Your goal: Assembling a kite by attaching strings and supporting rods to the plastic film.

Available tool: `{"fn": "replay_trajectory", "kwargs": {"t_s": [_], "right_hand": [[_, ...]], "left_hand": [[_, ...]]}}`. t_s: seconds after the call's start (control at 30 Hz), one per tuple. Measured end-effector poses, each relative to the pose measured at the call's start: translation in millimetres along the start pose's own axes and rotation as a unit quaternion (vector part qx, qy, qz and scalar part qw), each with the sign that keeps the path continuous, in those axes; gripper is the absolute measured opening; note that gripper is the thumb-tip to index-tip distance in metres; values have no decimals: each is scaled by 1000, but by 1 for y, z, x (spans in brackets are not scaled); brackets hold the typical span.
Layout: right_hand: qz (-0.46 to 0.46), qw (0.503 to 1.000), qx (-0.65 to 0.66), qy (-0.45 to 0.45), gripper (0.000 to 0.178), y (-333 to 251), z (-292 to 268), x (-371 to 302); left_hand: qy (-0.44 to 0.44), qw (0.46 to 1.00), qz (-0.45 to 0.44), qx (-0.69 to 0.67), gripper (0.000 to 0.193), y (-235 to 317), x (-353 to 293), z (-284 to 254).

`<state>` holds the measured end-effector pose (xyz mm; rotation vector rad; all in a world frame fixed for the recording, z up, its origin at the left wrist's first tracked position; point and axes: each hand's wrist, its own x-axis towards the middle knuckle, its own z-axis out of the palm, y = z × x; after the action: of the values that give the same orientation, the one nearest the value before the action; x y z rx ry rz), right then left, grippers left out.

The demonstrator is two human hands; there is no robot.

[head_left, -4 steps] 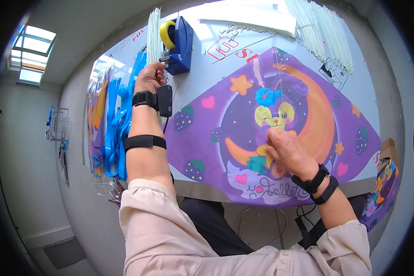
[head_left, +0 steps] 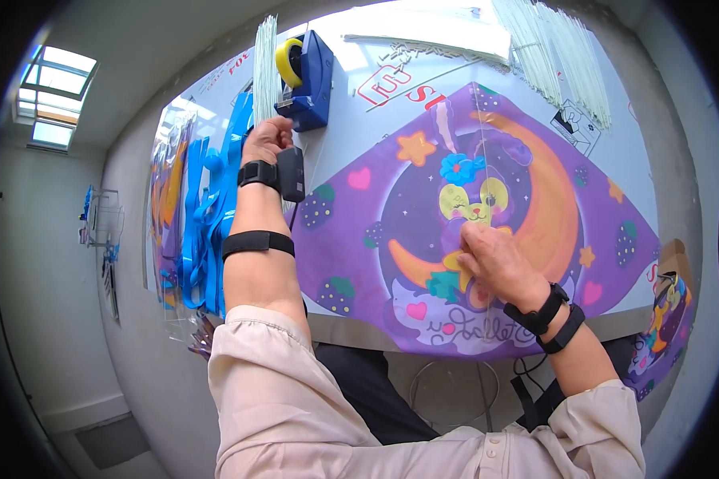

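Dispenser (head_left: 318, 88), one blue piece, is standing on the table (head_left: 343, 156) and carrying one yellow tape roll (head_left: 287, 64). My left hand (head_left: 269, 140) is sitting just at its near side with the fingers curled; whether they are pinching some tape, I cannot tell. My right hand (head_left: 491, 259) is resting over the one purple sheet (head_left: 455, 209), thumb close to forefinger; whether it is pinching something or only pressing, I cannot tell. This sheet is lying in front of me, to the right of my left hand, and its near part is hanging past the table edge. It is showing one rabbit, one crescent moon and three orange stars. I am wearing four black bands (head_left: 257, 244), two on each arm, and one black box (head_left: 292, 174) is sitting at my left wrist. Blue ribbons (head_left: 204, 231), too tangled for counting, are lying left of my left arm. One bundle of white sticks (head_left: 266, 68) is lying beside the dispenser.
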<state>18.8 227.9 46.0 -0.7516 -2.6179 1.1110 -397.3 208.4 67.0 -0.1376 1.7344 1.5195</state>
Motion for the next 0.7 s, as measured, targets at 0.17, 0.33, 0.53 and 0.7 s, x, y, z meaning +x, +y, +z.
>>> {"fn": "replay_trajectory", "kwargs": {"t_s": [0.17, 0.33, 0.53, 0.7], "right_hand": [[-22, 999, -34, 6, 25, 12, 1, -1], [17, 993, 17, -120, 21, 6, -30, 17], [6, 994, 21, 104, 18, 54, -72, 86], [107, 988, 30, 108, 16, 86, -92, 144]], "left_hand": [[5, 997, 54, 59, 15, -41, -5, 2], [-124, 964, 208, 111, 11, -33, -52, 65], [-230, 946, 166, 159, 9, -51, -72, 201], [-253, 965, 11, 73, 6, -76, -44, 246]]}}
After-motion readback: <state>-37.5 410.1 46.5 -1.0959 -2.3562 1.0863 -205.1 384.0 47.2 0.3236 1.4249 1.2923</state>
